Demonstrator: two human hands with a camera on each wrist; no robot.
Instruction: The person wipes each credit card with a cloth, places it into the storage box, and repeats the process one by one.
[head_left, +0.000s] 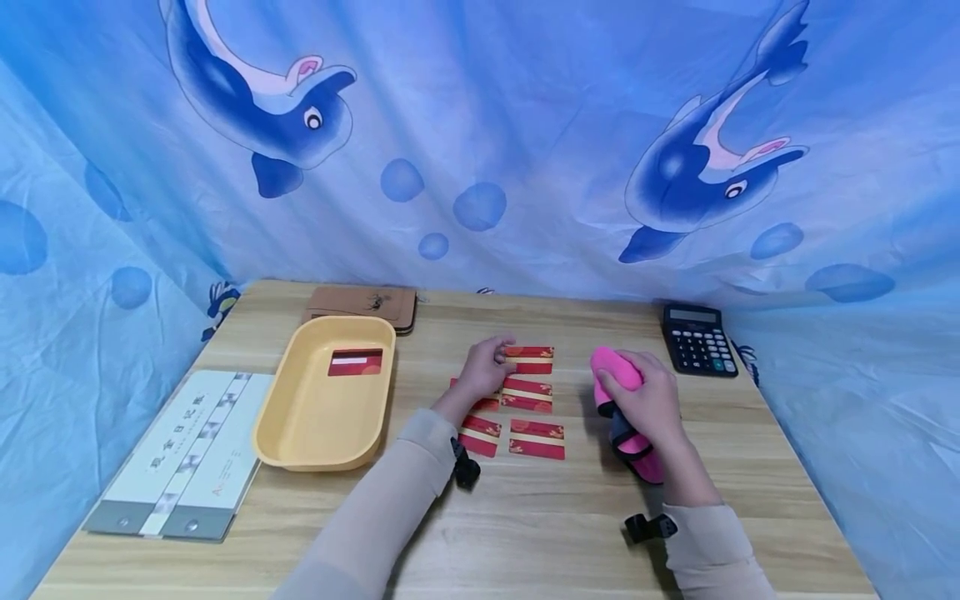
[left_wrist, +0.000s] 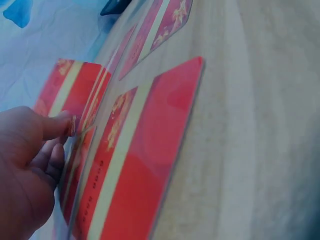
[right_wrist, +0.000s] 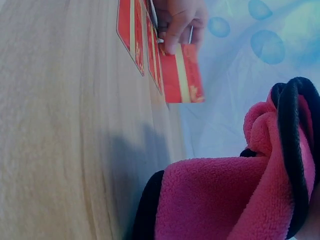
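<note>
My left hand [head_left: 486, 367] pinches a red card with a gold stripe [head_left: 530, 360] by its left edge, at the far end of a group of cards. The right wrist view shows this card [right_wrist: 182, 80] raised at an angle, thumb over its near side. Several matching red cards [head_left: 537, 440] lie in rows on the table below it, some partly covered by the left hand and wrist. Off to the right, my right hand [head_left: 651, 398] grips a bunched pink cloth with black edging [head_left: 617, 367], whose folds hang down toward the tabletop [right_wrist: 215, 195].
A yellow tray [head_left: 322, 454] stands at left with one red card [head_left: 355, 362] in it. Left of it lies a grey-white ledger folder [head_left: 180, 450]. A brown notebook [head_left: 360, 304] is behind the tray, and a black calculator [head_left: 699, 340] sits at the back right. A blue dolphin curtain [head_left: 480, 125] encloses the table.
</note>
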